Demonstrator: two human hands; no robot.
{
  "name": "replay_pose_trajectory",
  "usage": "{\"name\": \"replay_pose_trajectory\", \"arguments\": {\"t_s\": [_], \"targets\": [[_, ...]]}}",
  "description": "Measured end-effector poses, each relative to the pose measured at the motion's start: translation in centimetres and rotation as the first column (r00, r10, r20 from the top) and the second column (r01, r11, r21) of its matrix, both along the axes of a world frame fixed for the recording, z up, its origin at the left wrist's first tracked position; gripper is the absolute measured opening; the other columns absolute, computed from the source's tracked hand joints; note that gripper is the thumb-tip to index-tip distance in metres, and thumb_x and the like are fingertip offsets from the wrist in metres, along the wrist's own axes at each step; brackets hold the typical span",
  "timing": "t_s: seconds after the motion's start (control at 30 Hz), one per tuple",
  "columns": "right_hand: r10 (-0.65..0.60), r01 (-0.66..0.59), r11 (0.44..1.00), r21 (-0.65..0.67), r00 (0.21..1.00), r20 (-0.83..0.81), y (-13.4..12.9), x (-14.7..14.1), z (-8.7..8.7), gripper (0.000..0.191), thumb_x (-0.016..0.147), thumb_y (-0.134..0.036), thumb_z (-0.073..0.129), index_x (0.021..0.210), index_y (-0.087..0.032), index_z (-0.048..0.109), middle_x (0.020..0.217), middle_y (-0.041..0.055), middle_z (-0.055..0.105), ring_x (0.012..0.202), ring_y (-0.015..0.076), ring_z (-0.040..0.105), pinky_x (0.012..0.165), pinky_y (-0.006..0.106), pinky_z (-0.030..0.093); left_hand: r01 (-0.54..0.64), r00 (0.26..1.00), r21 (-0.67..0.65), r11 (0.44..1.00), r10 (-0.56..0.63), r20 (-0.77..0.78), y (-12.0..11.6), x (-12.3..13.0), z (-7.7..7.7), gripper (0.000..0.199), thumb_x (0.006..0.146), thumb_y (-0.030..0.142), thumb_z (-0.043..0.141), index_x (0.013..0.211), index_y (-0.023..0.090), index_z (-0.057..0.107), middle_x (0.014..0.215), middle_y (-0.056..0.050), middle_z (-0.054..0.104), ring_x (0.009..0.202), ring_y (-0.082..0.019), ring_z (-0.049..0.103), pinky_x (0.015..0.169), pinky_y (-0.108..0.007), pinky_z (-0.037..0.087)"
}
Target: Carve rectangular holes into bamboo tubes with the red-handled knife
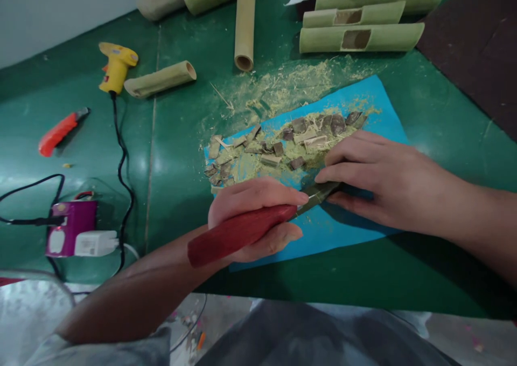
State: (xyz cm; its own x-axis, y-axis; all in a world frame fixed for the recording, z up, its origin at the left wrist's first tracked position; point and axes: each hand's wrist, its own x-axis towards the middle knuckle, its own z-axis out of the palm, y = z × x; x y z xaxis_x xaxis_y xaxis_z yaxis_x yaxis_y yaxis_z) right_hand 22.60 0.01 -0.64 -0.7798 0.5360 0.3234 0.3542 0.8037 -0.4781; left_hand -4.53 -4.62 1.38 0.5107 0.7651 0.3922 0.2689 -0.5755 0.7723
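Note:
My left hand (254, 191) is closed round the red handle of a carving knife (238, 236). Its thin blade meets a dark green, flat bamboo piece (319, 192). The fingers of my right hand (375, 177) pinch that piece from the other side and partly cover it. Beneath both hands lies a blue sheet (343, 231). Brown bamboo chips (299, 126) and pale shavings (250, 164) are scattered over the sheet's far half.
Cut bamboo tubes (244, 26) lie at the back, some with square openings (355, 40). On the left are a yellow glue gun (117, 67), a red utility knife (62, 131), and a purple power strip (72, 226) with cords. The green table's (283, 280) front edge is near my lap.

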Motion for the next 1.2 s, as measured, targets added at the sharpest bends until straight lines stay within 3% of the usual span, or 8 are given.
{"name": "replay_pose_trajectory", "arguments": {"t_s": [0.3,0.43,0.63,0.97,1.2], "targets": [[-0.001,0.001,1.000,-0.022,1.000,0.000,0.0,-0.8,0.0,0.020,0.106,-0.028,0.058,0.104,-0.023,0.078,0.104,0.0103,0.071,0.098,0.0282,0.066,0.085,0.043,0.054,-0.116,0.993,-0.010,0.993,0.116,-0.008,0.3,0.8,0.4,0.012,0.101,0.038,0.079,0.100,0.026,0.077,0.085,-0.004,0.080,0.077,-0.020,0.077,0.071,-0.034,0.068],[-0.002,0.002,1.000,-0.030,1.000,-0.005,-0.1,-1.0,0.1,0.021,0.106,-0.026,0.059,0.102,-0.020,0.078,0.103,0.0116,0.070,0.098,0.0286,0.066,0.085,0.044,0.053,-0.064,0.998,0.059,0.996,0.063,0.013,0.8,0.8,-0.1,0.011,0.099,0.033,0.082,0.099,0.026,0.074,0.096,-0.005,0.083,0.086,-0.021,0.081,0.078,-0.036,0.070],[-0.013,0.012,0.999,-0.044,1.000,-0.016,-0.2,-1.1,0.0,0.020,0.105,-0.025,0.061,0.101,-0.018,0.079,0.103,0.0113,0.070,0.099,0.0275,0.065,0.085,0.042,0.053,-0.056,0.998,0.129,0.990,0.058,-0.011,0.7,0.9,-0.3,0.015,0.092,0.013,0.079,0.098,0.024,0.072,0.093,-0.003,0.083,0.079,-0.017,0.079,0.070,-0.030,0.068],[0.002,-0.002,1.000,0.002,1.000,0.013,-0.4,-1.2,0.2,0.022,0.106,-0.025,0.059,0.102,-0.017,0.079,0.104,0.0127,0.073,0.097,0.0287,0.067,0.085,0.046,0.058,-0.170,0.985,0.121,0.978,0.165,0.046,0.0,0.7,-0.4,0.015,0.097,0.025,0.074,0.084,0.026,0.067,0.076,-0.001,0.076,0.063,-0.017,0.072,0.054,-0.032,0.061],[-0.003,0.003,1.000,-0.013,1.000,0.023,-0.3,-1.1,0.2,0.021,0.106,-0.026,0.061,0.105,-0.020,0.081,0.105,0.0116,0.074,0.099,0.0283,0.069,0.086,0.044,0.058,-0.186,0.982,0.156,0.970,0.176,0.075,0.0,0.3,-0.8,0.014,0.095,0.019,0.071,0.083,0.024,0.066,0.076,0.000,0.073,0.062,-0.013,0.071,0.055,-0.028,0.060]]}}
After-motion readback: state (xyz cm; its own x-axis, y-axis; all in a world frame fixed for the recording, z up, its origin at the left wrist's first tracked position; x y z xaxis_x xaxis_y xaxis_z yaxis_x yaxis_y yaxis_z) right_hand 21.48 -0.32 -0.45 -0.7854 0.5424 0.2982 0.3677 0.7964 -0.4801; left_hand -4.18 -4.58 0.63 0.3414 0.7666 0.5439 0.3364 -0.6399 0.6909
